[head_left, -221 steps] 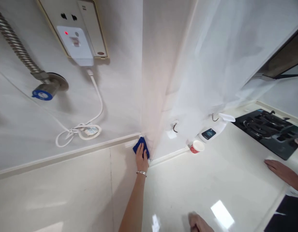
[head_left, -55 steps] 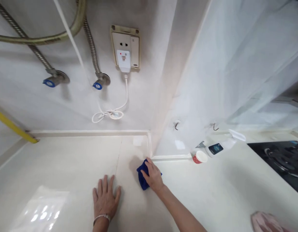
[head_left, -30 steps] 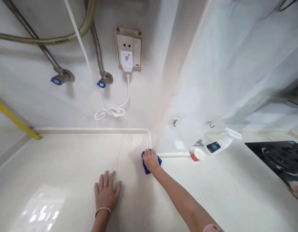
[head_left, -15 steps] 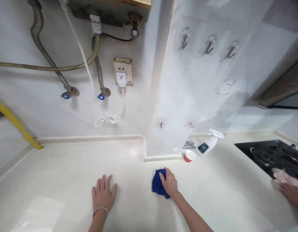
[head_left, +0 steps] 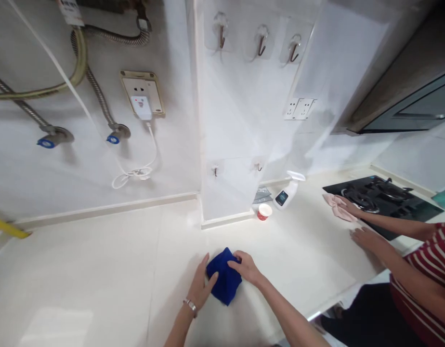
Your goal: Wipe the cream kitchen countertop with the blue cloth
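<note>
A blue cloth [head_left: 224, 277] is clasped between the left hand [head_left: 201, 284] and right hand [head_left: 246, 267] on the counter [head_left: 99, 270]. A cup [head_left: 265, 211] and spray bottle [head_left: 285, 195] are set beyond — near the wall [head_left: 172, 120].

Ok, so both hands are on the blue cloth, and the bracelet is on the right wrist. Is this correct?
Not the right wrist: the head view shows the bracelet on the left wrist. The left hand and right hand are both on the blue cloth, as you said.
</note>
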The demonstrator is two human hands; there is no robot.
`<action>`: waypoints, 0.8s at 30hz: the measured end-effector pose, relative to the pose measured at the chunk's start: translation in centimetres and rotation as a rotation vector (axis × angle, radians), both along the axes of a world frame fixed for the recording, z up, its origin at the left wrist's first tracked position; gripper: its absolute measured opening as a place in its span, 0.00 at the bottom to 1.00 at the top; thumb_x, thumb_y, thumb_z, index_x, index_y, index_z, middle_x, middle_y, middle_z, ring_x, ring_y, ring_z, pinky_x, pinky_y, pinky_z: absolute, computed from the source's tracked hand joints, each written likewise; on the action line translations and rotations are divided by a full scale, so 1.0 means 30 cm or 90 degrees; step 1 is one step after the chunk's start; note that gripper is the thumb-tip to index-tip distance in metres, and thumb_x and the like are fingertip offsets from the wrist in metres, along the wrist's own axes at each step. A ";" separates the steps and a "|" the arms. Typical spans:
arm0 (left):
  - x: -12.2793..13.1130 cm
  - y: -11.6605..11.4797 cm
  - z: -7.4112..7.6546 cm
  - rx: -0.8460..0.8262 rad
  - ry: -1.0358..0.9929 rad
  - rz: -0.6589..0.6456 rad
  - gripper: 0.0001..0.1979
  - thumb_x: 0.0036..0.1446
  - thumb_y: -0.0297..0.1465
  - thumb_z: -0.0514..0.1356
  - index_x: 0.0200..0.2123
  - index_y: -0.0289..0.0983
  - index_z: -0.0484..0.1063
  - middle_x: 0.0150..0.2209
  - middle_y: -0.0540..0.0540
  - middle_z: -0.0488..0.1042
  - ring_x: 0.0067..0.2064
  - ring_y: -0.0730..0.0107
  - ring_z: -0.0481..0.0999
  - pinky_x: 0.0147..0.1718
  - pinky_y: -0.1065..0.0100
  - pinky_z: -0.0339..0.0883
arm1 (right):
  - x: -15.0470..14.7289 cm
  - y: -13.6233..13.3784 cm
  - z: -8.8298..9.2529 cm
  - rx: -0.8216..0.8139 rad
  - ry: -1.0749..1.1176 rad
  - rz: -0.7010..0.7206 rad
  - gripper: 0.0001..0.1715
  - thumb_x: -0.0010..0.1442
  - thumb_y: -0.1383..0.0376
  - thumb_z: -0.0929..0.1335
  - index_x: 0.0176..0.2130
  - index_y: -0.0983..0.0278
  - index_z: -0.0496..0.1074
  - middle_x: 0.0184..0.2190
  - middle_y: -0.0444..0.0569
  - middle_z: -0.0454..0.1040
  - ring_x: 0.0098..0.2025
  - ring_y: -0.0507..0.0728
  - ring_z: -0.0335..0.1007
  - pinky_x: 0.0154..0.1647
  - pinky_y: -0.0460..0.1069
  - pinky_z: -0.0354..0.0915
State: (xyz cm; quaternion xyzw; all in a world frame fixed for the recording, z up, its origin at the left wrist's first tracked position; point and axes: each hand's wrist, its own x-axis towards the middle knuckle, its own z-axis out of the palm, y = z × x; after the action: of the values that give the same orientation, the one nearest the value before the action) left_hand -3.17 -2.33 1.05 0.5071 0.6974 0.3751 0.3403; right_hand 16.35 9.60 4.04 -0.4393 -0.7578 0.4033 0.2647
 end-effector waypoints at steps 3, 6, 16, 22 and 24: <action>0.018 0.000 0.049 0.023 -0.121 -0.051 0.48 0.58 0.55 0.57 0.72 0.34 0.46 0.72 0.32 0.56 0.72 0.56 0.58 0.71 0.53 0.55 | -0.009 -0.068 0.107 0.008 0.083 0.062 0.18 0.61 0.49 0.69 0.35 0.61 0.76 0.35 0.45 0.75 0.37 0.55 0.71 0.42 0.49 0.69; -0.014 -0.010 0.098 0.032 -0.272 -0.056 0.53 0.50 0.56 0.64 0.71 0.37 0.49 0.70 0.32 0.61 0.69 0.51 0.63 0.69 0.50 0.59 | -0.035 -0.119 0.211 -0.058 0.167 0.162 0.20 0.66 0.48 0.66 0.38 0.60 0.77 0.38 0.46 0.77 0.40 0.56 0.73 0.42 0.49 0.69; 0.058 -0.096 0.124 0.138 0.004 0.308 0.42 0.58 0.52 0.58 0.68 0.36 0.53 0.70 0.30 0.57 0.72 0.47 0.55 0.72 0.43 0.51 | -0.195 -0.157 0.159 -0.028 0.130 -0.046 0.28 0.66 0.44 0.63 0.31 0.61 0.76 0.23 0.44 0.73 0.26 0.55 0.66 0.28 0.49 0.63; 0.089 -0.079 0.098 0.181 -0.214 0.265 0.51 0.46 0.49 0.70 0.69 0.39 0.56 0.71 0.33 0.59 0.70 0.43 0.61 0.68 0.45 0.60 | -0.309 -0.187 0.211 -0.103 0.187 0.073 0.29 0.67 0.43 0.64 0.41 0.61 0.81 0.31 0.48 0.80 0.31 0.57 0.75 0.35 0.50 0.72; 0.050 -0.051 0.091 0.138 -0.350 0.360 0.46 0.42 0.53 0.71 0.61 0.37 0.68 0.59 0.33 0.75 0.60 0.43 0.75 0.61 0.45 0.70 | -0.314 -0.190 0.226 -0.121 0.205 0.136 0.28 0.68 0.44 0.63 0.46 0.60 0.81 0.35 0.50 0.82 0.37 0.59 0.79 0.42 0.51 0.75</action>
State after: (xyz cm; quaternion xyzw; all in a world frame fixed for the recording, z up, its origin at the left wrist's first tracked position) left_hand -1.67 -3.87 3.79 0.2092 0.6489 0.6467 0.3419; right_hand 6.93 3.89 10.82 -0.3091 -0.7065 0.5639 0.2956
